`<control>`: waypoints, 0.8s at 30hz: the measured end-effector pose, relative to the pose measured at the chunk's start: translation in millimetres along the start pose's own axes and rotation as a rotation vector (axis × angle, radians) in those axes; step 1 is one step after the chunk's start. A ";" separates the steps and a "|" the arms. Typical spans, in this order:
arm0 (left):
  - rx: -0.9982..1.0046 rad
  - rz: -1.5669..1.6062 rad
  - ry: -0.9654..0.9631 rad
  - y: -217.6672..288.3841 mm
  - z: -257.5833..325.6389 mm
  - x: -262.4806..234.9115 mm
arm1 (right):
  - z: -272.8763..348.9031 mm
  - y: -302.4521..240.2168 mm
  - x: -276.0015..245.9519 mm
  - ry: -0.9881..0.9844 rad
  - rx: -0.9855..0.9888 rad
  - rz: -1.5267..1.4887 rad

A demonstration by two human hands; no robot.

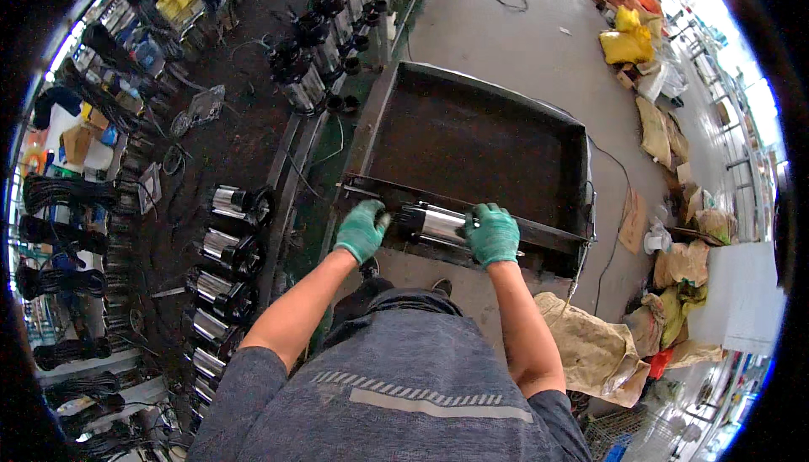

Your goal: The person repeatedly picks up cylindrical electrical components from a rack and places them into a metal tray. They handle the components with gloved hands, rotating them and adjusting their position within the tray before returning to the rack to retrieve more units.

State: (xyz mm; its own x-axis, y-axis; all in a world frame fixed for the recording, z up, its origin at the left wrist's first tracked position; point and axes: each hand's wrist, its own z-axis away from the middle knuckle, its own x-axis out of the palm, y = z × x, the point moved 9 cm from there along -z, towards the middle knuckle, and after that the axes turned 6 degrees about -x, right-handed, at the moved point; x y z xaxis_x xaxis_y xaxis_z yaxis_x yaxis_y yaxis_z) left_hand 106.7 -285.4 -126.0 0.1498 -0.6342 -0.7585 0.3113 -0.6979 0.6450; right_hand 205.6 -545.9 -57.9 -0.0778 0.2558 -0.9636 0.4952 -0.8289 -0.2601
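A silver metal cylinder with a black ribbed end (444, 224), which looks like a pump motor, lies sideways across the near ledge of a dark metal trough (476, 138). My right hand (495, 236), in a green glove, is closed round the cylinder's right end. Left of the black end is my left hand (362, 231), gloved in green too, with its fingers curled. Whether those fingers grip a dark part is hidden against the dark ledge.
Similar cylinders (221, 247) lie in a row at the left, and more (308, 91) stand upright at the far left. Coiled black cables (67, 192) hang on the left side. Sacks (590, 348) and yellow bags (628, 43) lie along the right. A thin cable (624, 177) crosses the floor.
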 end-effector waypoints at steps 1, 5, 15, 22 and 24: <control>0.094 -0.047 0.100 -5.7 -4.1 -15.7 | -0.9 -1.1 1.5 0.003 -0.011 0.010; -0.069 -0.284 0.190 -57.5 -40.2 -51.1 | -3.2 -1.3 5.0 0.021 -0.037 0.040; 0.215 -0.726 -0.362 -76.6 -76.2 -27.5 | -2.7 0.4 6.6 0.061 -0.029 0.103; 0.206 -0.349 -0.126 -92.8 -92.3 -28.9 | -5.4 2.1 10.7 0.075 -0.022 0.124; 0.271 -0.218 -0.028 -83.8 -89.5 -35.8 | -5.8 2.7 13.8 0.060 -0.014 0.131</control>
State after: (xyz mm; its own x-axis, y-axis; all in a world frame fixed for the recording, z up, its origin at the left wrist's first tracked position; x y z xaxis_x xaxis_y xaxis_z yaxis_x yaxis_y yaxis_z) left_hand 159.2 -174.4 -161.2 0.0802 -0.4668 -0.8807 0.0720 -0.8785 0.4722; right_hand 210.9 -541.7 -71.5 0.0401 0.1753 -0.9837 0.5095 -0.8504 -0.1308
